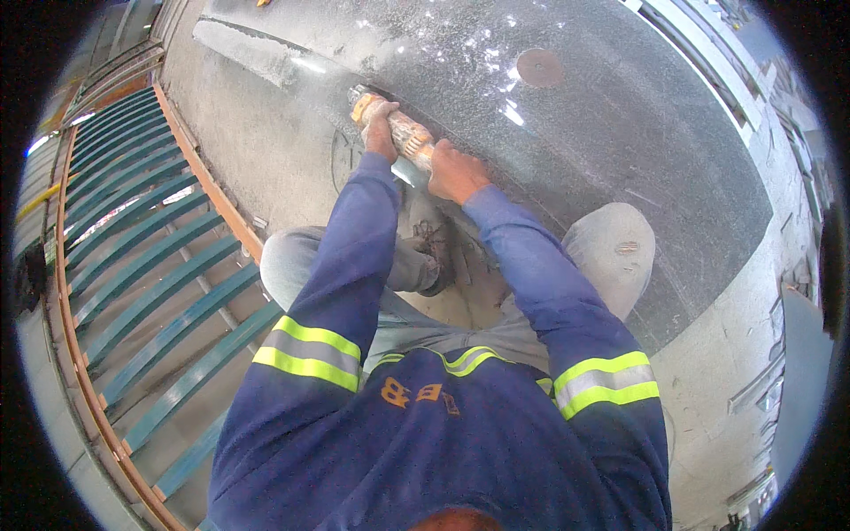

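Both hands hold a dusty yellow-orange power tool, which looks like an angle grinder (412,140). My left hand (379,134) is wrapped round it near its metal head, and my right hand (456,172) grips the rear end. The head rests at or just above the edge of a large dark grey slab (620,168); the exact contact is too small to make out. A dark line runs along the slab beside the tool. White dust coats the tool and the surfaces around it.
On the slab lies a round brownish disc (540,68). To the left stands an orange-edged rack with teal slats (168,257). My bent knees (611,257) and a shoe (436,252) are close below the tool. Pale strips and scraps (760,385) lie at the right.
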A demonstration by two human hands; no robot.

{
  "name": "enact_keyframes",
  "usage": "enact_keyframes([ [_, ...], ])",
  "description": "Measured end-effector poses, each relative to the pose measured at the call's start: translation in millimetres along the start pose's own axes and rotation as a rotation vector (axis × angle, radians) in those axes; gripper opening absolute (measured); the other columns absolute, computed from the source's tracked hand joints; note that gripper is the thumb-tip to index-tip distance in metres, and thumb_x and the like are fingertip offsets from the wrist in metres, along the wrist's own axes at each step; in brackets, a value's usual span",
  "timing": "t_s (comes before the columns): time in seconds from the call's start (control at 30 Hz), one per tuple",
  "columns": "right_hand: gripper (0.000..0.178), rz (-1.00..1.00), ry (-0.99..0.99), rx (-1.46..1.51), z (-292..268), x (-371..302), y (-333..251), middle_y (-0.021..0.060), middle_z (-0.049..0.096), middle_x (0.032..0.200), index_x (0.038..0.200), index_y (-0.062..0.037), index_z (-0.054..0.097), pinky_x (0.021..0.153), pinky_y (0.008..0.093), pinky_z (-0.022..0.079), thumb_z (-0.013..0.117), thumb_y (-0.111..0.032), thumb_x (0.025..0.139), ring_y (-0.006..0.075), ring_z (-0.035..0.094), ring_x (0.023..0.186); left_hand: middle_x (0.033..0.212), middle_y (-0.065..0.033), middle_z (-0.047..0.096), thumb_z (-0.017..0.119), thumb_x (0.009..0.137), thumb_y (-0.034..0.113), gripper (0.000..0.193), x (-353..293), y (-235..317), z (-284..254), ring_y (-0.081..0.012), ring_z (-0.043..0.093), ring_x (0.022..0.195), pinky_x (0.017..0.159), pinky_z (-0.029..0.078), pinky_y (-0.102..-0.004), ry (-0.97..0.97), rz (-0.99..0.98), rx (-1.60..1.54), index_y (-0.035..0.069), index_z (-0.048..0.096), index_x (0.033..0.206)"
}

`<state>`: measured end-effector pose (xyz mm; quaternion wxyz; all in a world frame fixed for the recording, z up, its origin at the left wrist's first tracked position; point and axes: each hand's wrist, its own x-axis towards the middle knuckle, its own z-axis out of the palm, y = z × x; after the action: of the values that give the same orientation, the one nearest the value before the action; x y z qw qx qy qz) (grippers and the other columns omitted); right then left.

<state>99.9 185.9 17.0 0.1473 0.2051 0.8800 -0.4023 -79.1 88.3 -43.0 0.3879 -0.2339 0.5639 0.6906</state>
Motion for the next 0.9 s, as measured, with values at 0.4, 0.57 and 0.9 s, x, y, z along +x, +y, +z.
enact_keyframes([
  [0.4, 0.034, 0.002, -0.009, 0.0, -21, -22, -8, 0.0291, 0.068, 0.1, 0.108, 0.0053, 0.051, 0.085, 0.0524, 0.053, 0.062, -0.012, 0.081, 0.0428, 0.068, 0.097, 0.088, -0.0099, 0.06, 0.07, 0.079, 0.023, 0.036, -24, -6, 11, -0.0296, 0.065, 0.073, 0.072, 0.057, -0.0458, 0.018, 0.105, 0.005, 0.006, 0.055, 0.107],
  [0.57, 0.033, 0.025, -0.019, 0.02, -18, -19, -4, 0.0292, 0.068, 0.1, 0.108, 0.0051, 0.052, 0.084, 0.0517, 0.053, 0.062, -0.011, 0.081, 0.0429, 0.068, 0.097, 0.087, -0.0099, 0.059, 0.069, 0.079, 0.02, 0.035, -23, -7, 20, -0.0298, 0.065, 0.074, 0.072, 0.058, -0.0472, 0.048, 0.058, -0.019, 0.007, 0.055, 0.108],
  [0.9, 0.03, -0.018, 0.021, 0.028, 3, 1, -9, 0.0295, 0.068, 0.101, 0.106, 0.005, 0.052, 0.085, 0.0521, 0.053, 0.06, -0.011, 0.081, 0.043, 0.068, 0.098, 0.081, -0.0096, 0.06, 0.068, 0.08, 0.022, 0.03, 20, 0, -15, -0.0306, 0.065, 0.069, 0.072, 0.058, -0.0473, 0.096, 0.089, 0.01, 0.008, 0.056, 0.103],
])
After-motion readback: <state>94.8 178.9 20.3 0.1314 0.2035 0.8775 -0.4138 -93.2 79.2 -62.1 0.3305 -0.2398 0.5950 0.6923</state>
